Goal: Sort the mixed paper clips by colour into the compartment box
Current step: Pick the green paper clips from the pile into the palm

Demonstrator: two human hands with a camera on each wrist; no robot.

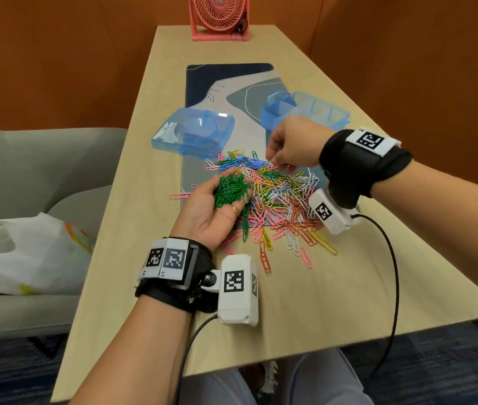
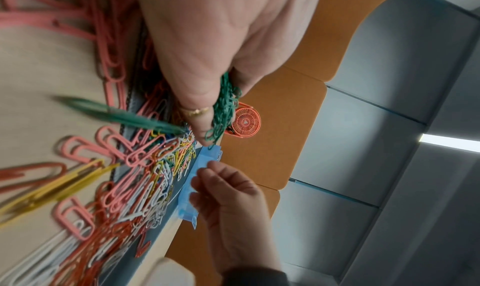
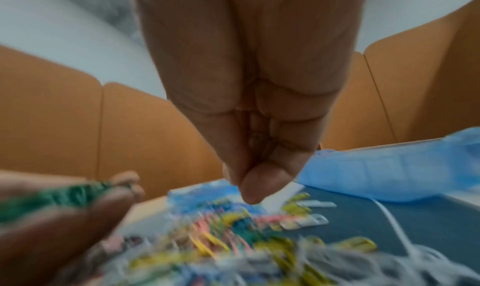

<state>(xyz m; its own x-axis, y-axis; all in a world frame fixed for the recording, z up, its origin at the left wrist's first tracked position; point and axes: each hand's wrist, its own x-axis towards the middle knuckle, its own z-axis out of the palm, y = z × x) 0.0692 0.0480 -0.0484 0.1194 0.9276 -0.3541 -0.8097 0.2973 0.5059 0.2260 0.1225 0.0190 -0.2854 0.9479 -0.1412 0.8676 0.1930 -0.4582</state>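
My left hand (image 1: 217, 211) lies palm up at the near edge of the pile (image 1: 275, 197), fingers cupped round a bunch of green clips (image 1: 230, 190). My right hand (image 1: 293, 144) hovers over the pile's far side, fingertips pinched together; whether they hold a clip I cannot tell. The box (image 1: 304, 112) sits just beyond, on the mat (image 1: 229, 83).

Orange wall panels (image 1: 56, 54), grey sofa (image 1: 27, 159), seemingly blue carpet (image 1: 13, 369)

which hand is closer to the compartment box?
Right. The right hand hovers just in front of the compartment box; the left hand, cupping green clips, sits farther back across the pile.
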